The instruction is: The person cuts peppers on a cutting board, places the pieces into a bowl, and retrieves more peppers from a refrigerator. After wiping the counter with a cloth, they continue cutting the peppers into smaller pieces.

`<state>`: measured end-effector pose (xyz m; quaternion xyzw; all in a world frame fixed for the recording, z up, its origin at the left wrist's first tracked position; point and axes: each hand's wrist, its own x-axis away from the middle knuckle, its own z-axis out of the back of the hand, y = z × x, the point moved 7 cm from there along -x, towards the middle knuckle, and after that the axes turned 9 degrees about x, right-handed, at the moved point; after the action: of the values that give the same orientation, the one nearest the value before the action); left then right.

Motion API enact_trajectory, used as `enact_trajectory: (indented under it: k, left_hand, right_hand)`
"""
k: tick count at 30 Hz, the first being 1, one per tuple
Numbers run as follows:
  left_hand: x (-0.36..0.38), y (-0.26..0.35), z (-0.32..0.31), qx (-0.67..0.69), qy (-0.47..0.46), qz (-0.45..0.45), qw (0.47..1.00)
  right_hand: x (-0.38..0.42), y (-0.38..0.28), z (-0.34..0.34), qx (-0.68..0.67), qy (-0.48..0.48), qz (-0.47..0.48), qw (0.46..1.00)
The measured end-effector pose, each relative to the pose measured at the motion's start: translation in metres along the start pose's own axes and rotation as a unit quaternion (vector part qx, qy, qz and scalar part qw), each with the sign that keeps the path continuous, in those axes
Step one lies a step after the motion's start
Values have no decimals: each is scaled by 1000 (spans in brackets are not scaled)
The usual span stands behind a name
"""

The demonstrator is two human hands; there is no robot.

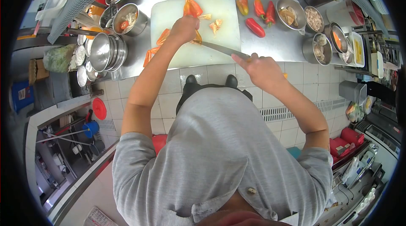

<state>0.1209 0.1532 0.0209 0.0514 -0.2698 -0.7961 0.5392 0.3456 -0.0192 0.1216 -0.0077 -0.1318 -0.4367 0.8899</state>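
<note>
Right hand point(263, 70) first, out past the cutting board's near right edge: fingers wrapped tight around the handle of the knife point(224, 50), one digit stretched forward along it. The blade slants in over the cutting board point(220, 4), tip right at a pepper strip point(197, 36) near the board's middle.

And the left hand point(185, 29), above the middle of the board! Fingers curled down, tips tucked out of sight, so I can't tell how far closed they are or what they grip; the strip shows just beside them.

For a clean cut here, I'd want those fingertips curled well behind the edge, the strip pinned flat, and a long, smooth draw rather than a hard push. Watch that tip, it's close to the hand!

Moving outward: an opened pepper piece point(192, 7) lies toward the board's far edge, cut-off cores point(215, 26) right of its middle, more pepper pieces point(163, 36) on its left side. Keeping that left side uncrowded would help. Off the board to the right, whole peppers point(255, 28); to its left, a metal pot point(142, 25).
</note>
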Motion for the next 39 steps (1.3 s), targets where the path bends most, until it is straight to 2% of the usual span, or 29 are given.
enact_trajectory:
  k: [3,6,12,18,24,27,29,31,33,34,37,39]
  left_hand:
    - [4,2,5,-10,40,-27,999]
    - [6,0,6,-1,40,-26,999]
    - [7,21,1,-35,22,-42,998]
    - [10,4,21,16,58,-29,998]
    - [10,4,45,-48,103,-38,993]
    - [10,-54,72,46,129,-24,990]
    - [31,-99,91,76,151,44,985]
    - [47,-165,84,254,135,174,942]
    - [62,-210,72,332,140,206,910]
    - [65,-226,63,370,141,221,891]
    - [67,-259,39,386,173,267,866]
    - [58,-265,34,279,108,271,915]
  right_hand:
    - [4,-3,0,18,12,2,1000]
    - [6,-4,-5,10,-4,-1,1000]
    - [-5,-6,-5,-41,27,1,999]
    - [1,-6,2,5,4,-8,1000]
    - [-1,-20,8,1,6,28,1000]
    - [3,-21,5,-24,6,8,1000]
    - [9,-24,-5,-83,-31,-11,996]
    - [8,-25,-22,-161,-47,-2,986]
    - [5,-30,-50,-257,-44,39,965]
    - [3,-30,-64,-270,-43,24,962]
    - [-4,-22,-79,-308,-44,-31,950]
    - [-4,-11,-75,-339,-51,-84,936]
